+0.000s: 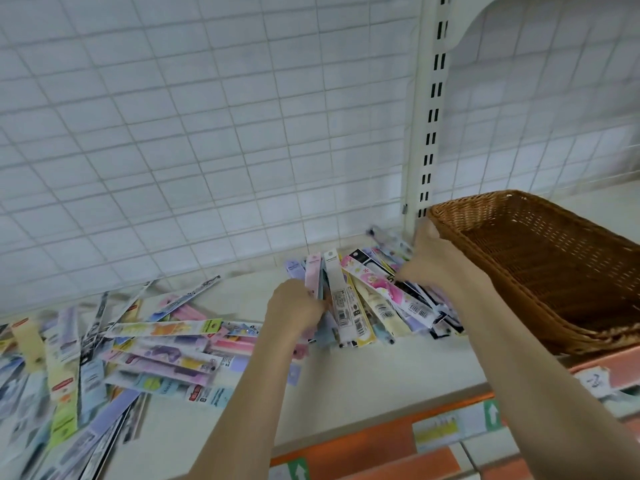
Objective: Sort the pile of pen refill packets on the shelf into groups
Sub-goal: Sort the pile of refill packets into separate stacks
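Many long, thin pen refill packets lie on the cream shelf [398,362]. A wide scattered pile [114,351] covers the shelf's left part. A smaller fanned bunch [363,299] lies in the middle near the back wall. My left hand [294,306] grips the left side of that bunch, fingers curled round a pink packet and its neighbours. My right hand [436,261] rests on the bunch's right side, next to the basket's corner; its fingertips are hidden among the packets.
A brown wicker basket [540,265] stands tilted at the right on the shelf. A white wire grid [207,133] backs the shelf, with a slotted upright post [429,133]. Orange price strips with labels [450,427] run along the front edge.
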A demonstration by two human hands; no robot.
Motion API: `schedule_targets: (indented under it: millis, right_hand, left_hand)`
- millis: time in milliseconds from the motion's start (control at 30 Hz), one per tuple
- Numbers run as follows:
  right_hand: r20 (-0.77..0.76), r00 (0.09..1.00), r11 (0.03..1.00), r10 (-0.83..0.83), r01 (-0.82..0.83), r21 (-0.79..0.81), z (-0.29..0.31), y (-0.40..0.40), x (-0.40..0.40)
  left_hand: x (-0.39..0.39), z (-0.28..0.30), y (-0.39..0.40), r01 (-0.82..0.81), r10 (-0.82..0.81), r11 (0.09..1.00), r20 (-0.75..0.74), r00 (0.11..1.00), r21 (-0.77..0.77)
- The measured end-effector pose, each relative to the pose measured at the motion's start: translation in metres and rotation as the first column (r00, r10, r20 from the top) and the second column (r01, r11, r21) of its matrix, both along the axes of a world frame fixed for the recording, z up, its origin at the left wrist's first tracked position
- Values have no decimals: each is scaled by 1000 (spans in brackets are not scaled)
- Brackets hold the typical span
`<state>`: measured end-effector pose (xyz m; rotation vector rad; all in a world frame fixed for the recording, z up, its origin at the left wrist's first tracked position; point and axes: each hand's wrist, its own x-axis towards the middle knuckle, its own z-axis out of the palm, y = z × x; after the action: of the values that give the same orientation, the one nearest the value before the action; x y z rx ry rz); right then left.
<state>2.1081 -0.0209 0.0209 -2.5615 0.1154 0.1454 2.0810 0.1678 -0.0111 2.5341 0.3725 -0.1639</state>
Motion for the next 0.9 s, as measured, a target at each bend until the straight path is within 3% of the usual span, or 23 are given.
schedule_targets:
  millis: [67, 233, 367, 600, 900]
  right_hand:
    - [-55, 997, 998, 54, -55, -28, 0, 2, -1]
    - [-147, 983, 981, 106, -127, -145, 1, 5, 0]
    - [-53, 994, 980, 93, -101, -170, -7, 7, -4]
    - [202, 974, 976, 98, -55, -209, -13, 47, -27]
    - [360, 893, 957, 270, -290, 1, -34, 128, -63]
  left_hand:
    - [-3, -3, -2, 23, -22, 1000, 25, 999, -11]
    - [-12, -4, 1, -35, 61, 963, 91, 994, -268]
    - [-19, -7, 12, -78, 126, 953, 148, 981, -294]
    - [-44, -8, 40, -53, 126, 977, 361, 924, -205]
    - [-105, -17, 133, -212, 231, 973, 467, 854, -95]
